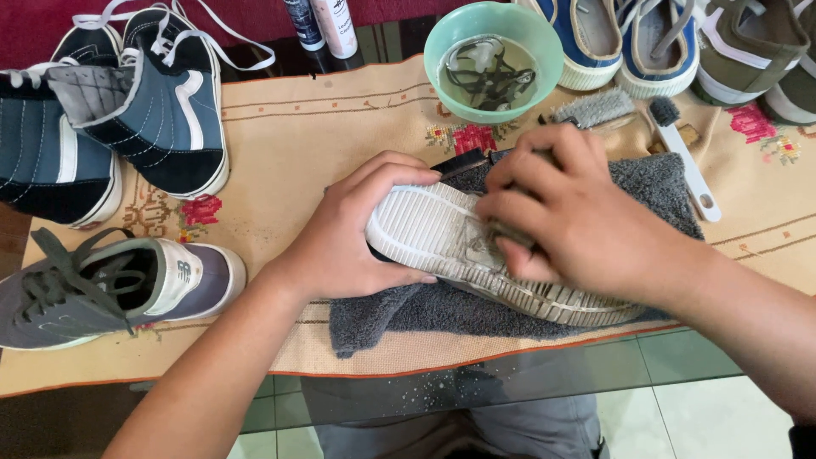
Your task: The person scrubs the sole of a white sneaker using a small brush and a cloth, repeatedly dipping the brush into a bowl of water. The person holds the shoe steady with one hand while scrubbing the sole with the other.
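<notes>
head view: my left hand [340, 234] grips the shoe [476, 255], my right hand [569, 212] clamps a brush; hard scrubbing could slide it off the towel [399, 314]

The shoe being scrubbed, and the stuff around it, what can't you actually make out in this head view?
- Shoe: only the pale sole shows; its upper faces down into the grey towel.
- Right hand: covers whatever it presses on the sole, so the tool is unclear.
- Left hand: fingers wrap the toe end, hiding it.
- Green bowl: dark laces sit in cloudy water, count unclear.
- Two bottles: cut off by the top edge.
</notes>
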